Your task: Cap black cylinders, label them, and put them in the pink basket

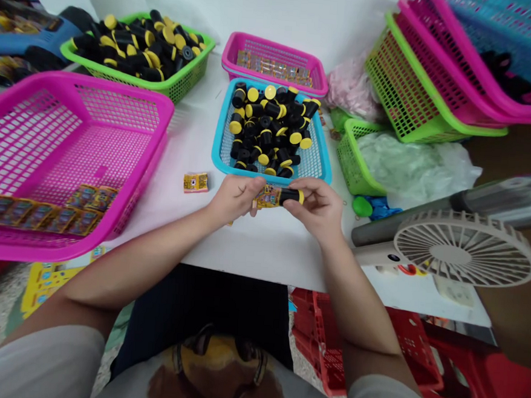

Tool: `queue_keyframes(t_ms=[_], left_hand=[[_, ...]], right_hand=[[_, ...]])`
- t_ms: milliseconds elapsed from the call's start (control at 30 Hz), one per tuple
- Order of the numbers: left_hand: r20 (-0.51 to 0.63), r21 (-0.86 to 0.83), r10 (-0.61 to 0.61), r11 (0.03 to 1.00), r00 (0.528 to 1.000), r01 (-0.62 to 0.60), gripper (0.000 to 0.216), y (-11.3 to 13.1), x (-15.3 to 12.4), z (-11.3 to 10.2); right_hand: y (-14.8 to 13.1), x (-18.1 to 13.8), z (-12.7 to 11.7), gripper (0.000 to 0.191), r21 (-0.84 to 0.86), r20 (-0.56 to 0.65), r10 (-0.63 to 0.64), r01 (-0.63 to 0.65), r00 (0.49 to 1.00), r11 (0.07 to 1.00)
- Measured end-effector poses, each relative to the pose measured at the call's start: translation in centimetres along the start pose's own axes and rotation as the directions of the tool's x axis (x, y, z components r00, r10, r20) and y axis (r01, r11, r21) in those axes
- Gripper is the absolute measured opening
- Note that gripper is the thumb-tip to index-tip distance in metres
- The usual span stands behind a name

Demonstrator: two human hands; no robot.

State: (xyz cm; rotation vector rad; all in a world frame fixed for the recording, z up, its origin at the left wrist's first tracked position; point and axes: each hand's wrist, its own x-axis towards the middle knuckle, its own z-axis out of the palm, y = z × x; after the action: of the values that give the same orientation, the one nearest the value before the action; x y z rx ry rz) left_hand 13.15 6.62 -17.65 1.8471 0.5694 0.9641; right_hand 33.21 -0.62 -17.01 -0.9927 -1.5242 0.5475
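My left hand (pixel 239 198) is closed on a small printed gold packet (pixel 269 197) above the white table, in front of the blue basket. In my right hand (pixel 317 207), thumb and fingers pinch a black cylinder with a yellow end (pixel 290 196). The cylinder's inner end meets the packet; whether it sits inside cannot be seen. More such cylinders (pixel 266 123) fill the blue basket (pixel 217 141). Another gold packet (pixel 195 182) lies on the table left of my left hand.
A large pink basket (pixel 153 149) with printed packets (pixel 41 215) stands at left. Behind are a green basket (pixel 196 76) of cylinders and a pink basket (pixel 323 85) holding clear pieces. Tilted stacked baskets (pixel 403 90), a plastic bag (pixel 417 164) and a fan (pixel 464 252) crowd the right.
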Motion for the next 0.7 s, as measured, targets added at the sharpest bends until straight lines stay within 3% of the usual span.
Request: queue_keyframes(t_ms=[133, 367, 467, 567, 700], left_hand=[[0.087, 0.080, 0.048, 0.995, 0.995, -0.055, 0.080, -0.4, 0.6, -0.3], [0.145, -0.065, 0.023, 0.998, 0.989, -0.014, 0.042, -0.7, 0.8, 0.3], [0.180, -0.070, 0.012, 0.998, 0.984, 0.001, 0.039, -0.6, 0.7, 0.2], [0.228, 0.051, 0.036, 0.997, 0.973, -0.049, 0.034, -0.3, 0.8, 0.0], [0.243, 0.180, 0.121, 0.969, 0.963, -0.167, 0.031, -0.1, 0.9, -0.2]], right_hand=[[0.4, 0.1, -0.4, 0.040, -0.117, -0.024, -0.012, 0.010, 1.000, 0.993], [-0.1, 0.5, -1.8, 0.038, -0.145, 0.025, -0.087, 0.090, 0.996, 0.985], [-0.4, 0.6, -2.2, 0.037, -0.171, 0.082, -0.051, 0.065, 0.995, 0.983], [-0.5, 0.5, -2.1, 0.038, -0.191, 0.147, -0.008, 0.036, 0.989, 0.981], [-0.6, 0.4, -1.6, 0.053, -0.058, 0.190, 0.144, -0.136, 0.971, 0.989]])
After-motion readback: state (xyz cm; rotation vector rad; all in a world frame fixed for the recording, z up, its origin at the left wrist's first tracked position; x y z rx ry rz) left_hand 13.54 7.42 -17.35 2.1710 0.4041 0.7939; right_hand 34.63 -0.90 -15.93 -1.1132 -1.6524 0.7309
